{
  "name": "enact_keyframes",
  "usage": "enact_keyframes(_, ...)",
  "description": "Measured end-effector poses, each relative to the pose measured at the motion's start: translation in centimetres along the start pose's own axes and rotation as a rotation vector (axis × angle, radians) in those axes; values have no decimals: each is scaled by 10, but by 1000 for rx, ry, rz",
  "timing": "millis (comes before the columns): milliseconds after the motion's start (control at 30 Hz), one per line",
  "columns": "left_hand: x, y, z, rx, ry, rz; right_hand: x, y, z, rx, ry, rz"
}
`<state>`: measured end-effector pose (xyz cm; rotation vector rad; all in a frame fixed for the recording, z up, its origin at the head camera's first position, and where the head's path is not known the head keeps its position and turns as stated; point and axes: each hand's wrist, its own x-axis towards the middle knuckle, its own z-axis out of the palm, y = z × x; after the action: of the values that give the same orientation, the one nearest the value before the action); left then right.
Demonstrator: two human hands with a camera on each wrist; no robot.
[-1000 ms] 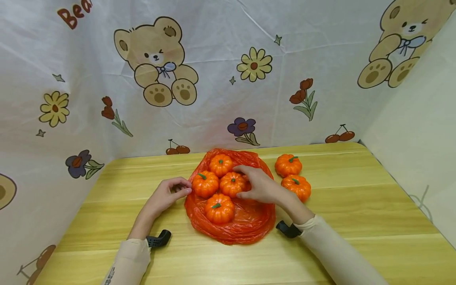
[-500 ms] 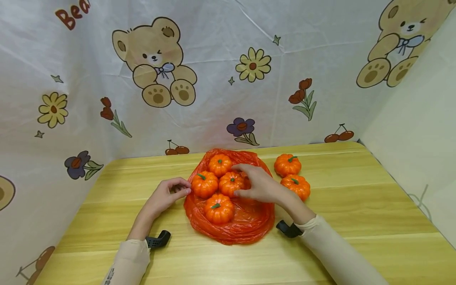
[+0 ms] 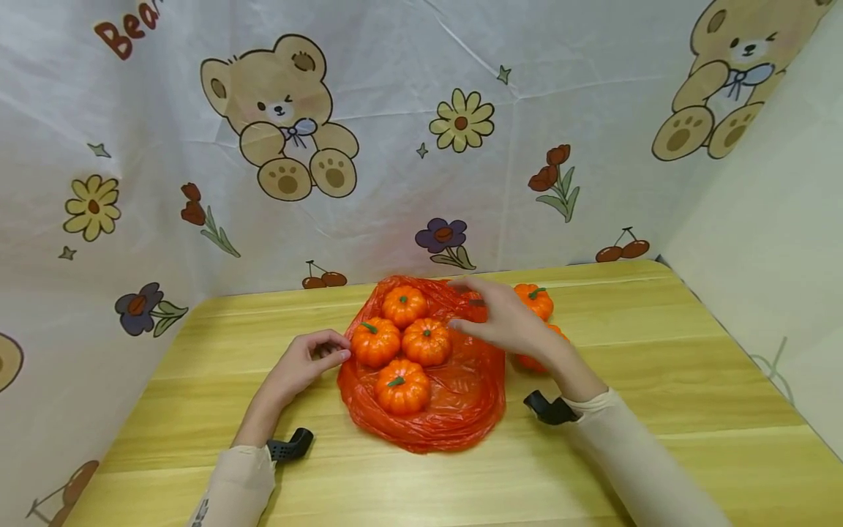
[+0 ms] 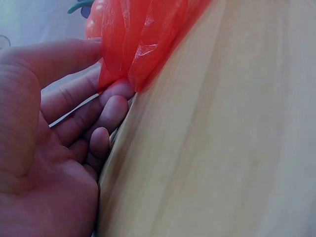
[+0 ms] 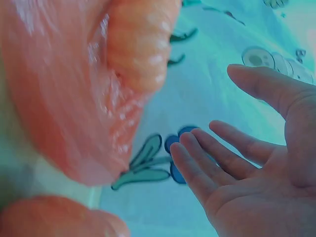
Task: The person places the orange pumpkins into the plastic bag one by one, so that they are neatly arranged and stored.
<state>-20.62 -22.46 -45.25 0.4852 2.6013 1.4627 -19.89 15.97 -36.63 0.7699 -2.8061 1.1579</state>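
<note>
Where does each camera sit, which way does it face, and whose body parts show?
Head: on the person's head, facing forward and down at the table, red bag and pumpkins; left hand, right hand and both sleeves show.
Left wrist: on that wrist, facing the bag's edge and table; only the left hand shows.
Right wrist: on that wrist, facing the bag and printed cloth; only the right hand shows.
Head and right wrist share bag, pumpkins, cloth and right hand.
</note>
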Motion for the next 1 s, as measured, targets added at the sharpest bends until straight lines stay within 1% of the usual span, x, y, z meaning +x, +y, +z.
enact_keyframes(100, 0, -1, 0, 3, -5, 1, -3, 3, -10, 52, 16, 21)
enact_keyframes(167, 0, -2, 0, 4, -3, -6, -5, 6, -15, 73, 27, 21)
enact_keyframes(367, 1, -2, 0, 9, -1, -15, -16, 19, -28, 62, 64, 15)
enact_keyframes(500, 1, -2, 0, 10, -10, -9, -31, 31, -42, 58, 95, 13)
enact_keyframes(767, 0, -1, 0, 10, -9, -7, -68, 53, -77, 47, 148, 26)
enact_keyframes(900, 0, -2, 0, 8, -11, -6, -85, 61, -88, 24, 192, 59)
enact_keyframes(1000, 0, -2, -1, 12, -9, -3, -96, 65, -93, 5, 211, 87)
